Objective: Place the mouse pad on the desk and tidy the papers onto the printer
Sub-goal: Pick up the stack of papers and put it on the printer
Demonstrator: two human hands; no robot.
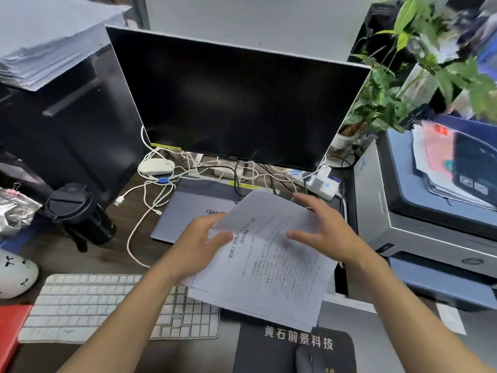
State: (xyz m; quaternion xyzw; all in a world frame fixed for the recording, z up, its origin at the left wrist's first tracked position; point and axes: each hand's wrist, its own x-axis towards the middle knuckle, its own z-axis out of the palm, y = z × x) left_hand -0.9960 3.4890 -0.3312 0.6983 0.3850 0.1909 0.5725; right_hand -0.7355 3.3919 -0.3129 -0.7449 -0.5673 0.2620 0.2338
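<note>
Holding a small sheaf of printed papers above the desk, the person has both hands on it: the left hand pinches the left edge, thumb on top and fingers underneath, while the right hand is spread open with its fingers reaching over the far right edge and thumb lying across the sheet, steadying more than gripping, and I cannot tell whether those fingers have closed on the paper. The sheets look fanned slightly out of line at the near edge, so squaring them up seems to be the step in hand. They hover over a closed laptop and the corner of a white keyboard, in front of a dark monitor. The mouse pad, black with printed characters, already lies flat on the desk at the bottom of the view, with a mouse resting on it, so that half of the job looks finished. What remains is the papers: the printer stands to the right, well apart from the sheaf, and its lid already carries a loose pile of other documents. The held sheets have not yet reached it, so by my reading the task is about halfway done.
</note>
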